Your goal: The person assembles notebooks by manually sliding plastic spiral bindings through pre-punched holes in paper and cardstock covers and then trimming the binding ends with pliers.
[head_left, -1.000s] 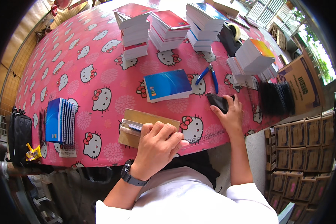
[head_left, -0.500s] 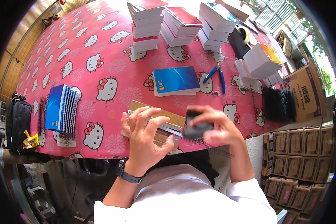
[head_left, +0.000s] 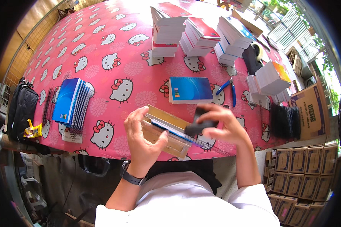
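A wooden holder [head_left: 166, 148] lies at the table's near edge, with a small notepad [head_left: 170, 129] standing in its slot, spine up. Out of the notepad's right end runs a dark spiral wire coil [head_left: 210, 146], trailing to the right. My left hand [head_left: 140, 132] grips the holder's left end, fingers at the far side and thumb against the near board. A black block [head_left: 201, 123], smeared by motion, is in my right hand [head_left: 225, 123] at the notepad's right end, by the coil. Whether the block touches the coil I cannot tell.
Beyond the holder lie blue notepads [head_left: 191, 89] and blue-handled pliers [head_left: 231, 90]. Tall notepad stacks [head_left: 170, 32] stand farther back. Bound blue notepads [head_left: 66, 100] are at left, beside a black bag [head_left: 22, 109]. At right are black coils [head_left: 284, 121] and a cardboard box [head_left: 308, 109].
My left hand's fingers have drawn back from over the notepad to the holder's left end, uncovering its blue edge. My right hand still moves the black block there. The whole view has shifted slightly.
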Motion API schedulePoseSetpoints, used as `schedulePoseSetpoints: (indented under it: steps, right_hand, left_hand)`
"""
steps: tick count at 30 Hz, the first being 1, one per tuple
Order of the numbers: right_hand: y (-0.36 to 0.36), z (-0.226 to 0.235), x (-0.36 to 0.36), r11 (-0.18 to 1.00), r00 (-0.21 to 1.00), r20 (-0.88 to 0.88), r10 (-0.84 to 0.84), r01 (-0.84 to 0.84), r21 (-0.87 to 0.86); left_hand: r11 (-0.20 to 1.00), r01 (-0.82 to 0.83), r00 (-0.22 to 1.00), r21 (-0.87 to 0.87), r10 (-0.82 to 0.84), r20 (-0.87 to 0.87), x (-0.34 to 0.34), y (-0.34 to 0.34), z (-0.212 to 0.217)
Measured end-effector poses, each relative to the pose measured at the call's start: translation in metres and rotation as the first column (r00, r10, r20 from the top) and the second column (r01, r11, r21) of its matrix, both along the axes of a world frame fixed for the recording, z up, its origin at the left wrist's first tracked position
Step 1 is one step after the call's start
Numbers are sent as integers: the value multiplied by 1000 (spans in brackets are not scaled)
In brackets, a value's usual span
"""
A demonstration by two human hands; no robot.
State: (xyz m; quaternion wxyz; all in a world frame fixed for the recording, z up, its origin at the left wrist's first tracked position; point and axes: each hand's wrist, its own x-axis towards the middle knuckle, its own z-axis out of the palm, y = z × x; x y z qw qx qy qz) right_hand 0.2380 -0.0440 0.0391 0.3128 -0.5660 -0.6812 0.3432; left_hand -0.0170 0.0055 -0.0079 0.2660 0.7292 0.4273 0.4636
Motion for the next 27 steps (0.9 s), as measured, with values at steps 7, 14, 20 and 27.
schedulePoseSetpoints:
  steps: [7,14,20,27]
  right_hand:
    - [11,-2,-6,998,996,-79,47,-43,50]
    - [20,5,-16,999,999,-32,19,-18,27]
    - [22,15,-29,990,984,-122,134,-129,49]
    - [32,1,-35,972,995,44,93,-100,211]
  left_hand:
    - [998,-20,999,-64,23,38,-1,-3,1]
    - [999,-32,999,-24,33,16,-3,-4,-2]
    - [999,-32,999,-10,32,7,0,-3,2]
    - [999,-41,999,-14,41,13,-1,-4,1]
